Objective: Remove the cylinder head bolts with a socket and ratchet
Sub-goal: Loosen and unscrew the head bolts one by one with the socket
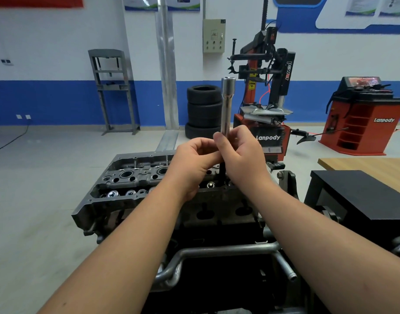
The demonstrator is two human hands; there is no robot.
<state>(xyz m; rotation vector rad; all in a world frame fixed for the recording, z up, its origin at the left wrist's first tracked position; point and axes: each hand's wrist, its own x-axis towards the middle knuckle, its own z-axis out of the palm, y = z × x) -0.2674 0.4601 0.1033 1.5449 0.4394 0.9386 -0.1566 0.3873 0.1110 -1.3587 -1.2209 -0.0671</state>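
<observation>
A grey cylinder head point(126, 177) sits on an engine block in front of me. A long chrome socket extension point(226, 103) stands upright above its right part, its square drive end on top. A dark shaft point(222, 175) runs down from it into the head. My left hand point(192, 164) and my right hand point(242, 155) both pinch the lower end of the extension with their fingertips. No ratchet handle shows on top of it. The bolt under the tool is hidden by my hands.
A black box point(364, 196) and a wooden table point(364, 163) stand to the right. Metal coolant pipes point(217, 251) cross below the block. Stacked tyres point(203, 109), a red tyre changer point(267, 87), a wheel balancer point(362, 116) and a grey press frame point(113, 87) stand at the far wall.
</observation>
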